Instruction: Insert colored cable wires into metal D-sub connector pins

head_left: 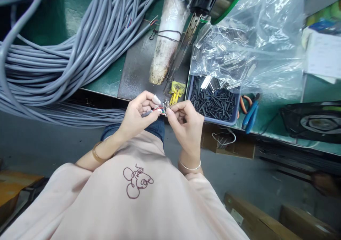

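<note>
Below the bench edge, over the lap, both hands met at one small metal connector (166,107). Left hand (138,115) pinched narrow on a grey cable end (147,114), its coloured wires (157,109) fanned toward the connector. Right hand (186,121) pinched the connector from the other side, fingers curled tight round it. Connector sat between the two thumbs, just under the yellow clip (176,91) at the bench front.

Containers: one blue tray (236,117) right of the hands, filled with many short black tube pieces (215,103), too many to count; a few grey toothed connector parts (210,82) lay on top at its back edge. One clear plastic bag (266,37) slumped over the tray's back, holding more dark connector parts, count unclear through the film.

Counts: one pair of blue-handled cutters (252,112) just beside the tray on the right. One large bundle of grey cables (66,55) across the left of the green bench (106,83), strands too many to count. One dark mat (135,69) with one plastic-wrapped white cylinder (167,44) above it. One black fan (317,121) at far right. Three cardboard boxes on the floor, one (229,144) under the tray, two at lower right. One bracelet on each wrist.
</note>
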Available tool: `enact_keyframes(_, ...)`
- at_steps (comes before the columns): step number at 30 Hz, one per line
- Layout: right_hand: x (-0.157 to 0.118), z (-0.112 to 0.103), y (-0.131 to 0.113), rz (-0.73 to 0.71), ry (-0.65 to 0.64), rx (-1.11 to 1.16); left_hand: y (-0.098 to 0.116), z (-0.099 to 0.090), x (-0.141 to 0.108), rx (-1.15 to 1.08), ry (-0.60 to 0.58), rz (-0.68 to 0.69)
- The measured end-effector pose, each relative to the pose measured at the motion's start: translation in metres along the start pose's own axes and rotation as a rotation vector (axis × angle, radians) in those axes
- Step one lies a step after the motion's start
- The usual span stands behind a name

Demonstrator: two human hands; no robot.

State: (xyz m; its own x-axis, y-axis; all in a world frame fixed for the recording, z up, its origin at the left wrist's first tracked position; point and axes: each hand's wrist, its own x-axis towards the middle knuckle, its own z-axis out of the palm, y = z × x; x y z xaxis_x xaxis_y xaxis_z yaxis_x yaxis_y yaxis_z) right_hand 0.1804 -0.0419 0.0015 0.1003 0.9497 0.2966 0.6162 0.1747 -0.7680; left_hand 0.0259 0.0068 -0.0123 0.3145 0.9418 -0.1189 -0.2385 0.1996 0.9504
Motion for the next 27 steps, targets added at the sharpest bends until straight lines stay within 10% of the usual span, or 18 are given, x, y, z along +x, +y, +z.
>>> enact_keyframes(27,-0.014,0.011,0.006,-0.073,0.22,-0.05,-0.005,-0.003,-0.012,-0.066,-0.006,0.011)
